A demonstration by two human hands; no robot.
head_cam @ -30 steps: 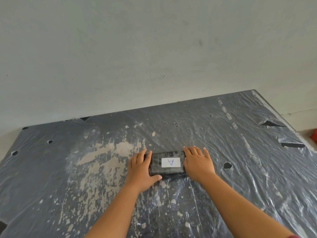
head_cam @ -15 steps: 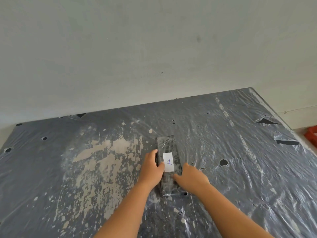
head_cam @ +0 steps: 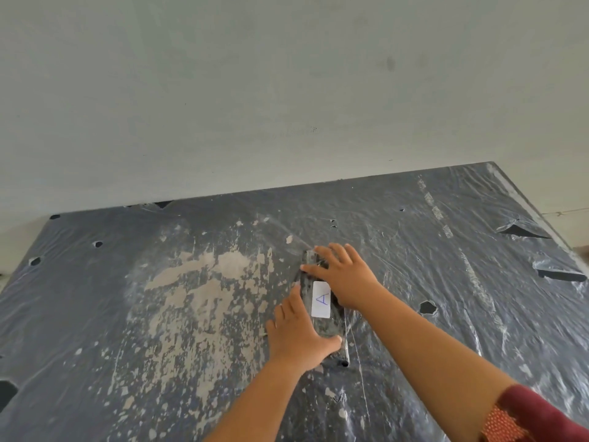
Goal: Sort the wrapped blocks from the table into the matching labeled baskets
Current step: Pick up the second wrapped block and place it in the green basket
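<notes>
A single wrapped block (head_cam: 322, 301) lies on the worktop (head_cam: 159, 298), lengthwise away from the person, its white label (head_cam: 321, 299) marked "A" facing up. Both hands are on it. The left hand (head_cam: 299, 336) clasps the near end, thumb hooked around the corner. The right hand (head_cam: 345, 275) lies over the far end, fingers spread flat across the top, pressing more than gripping. No basket is in view anywhere around the block, and no other block shows on the plastic sheet (head_cam: 446, 266) covering the worktop. I'd say this is the pick-up step: the letter has been read and the block is being taken in hand. Next it needs lifting clear and carrying to the basket marked A, wherever that stands.
</notes>
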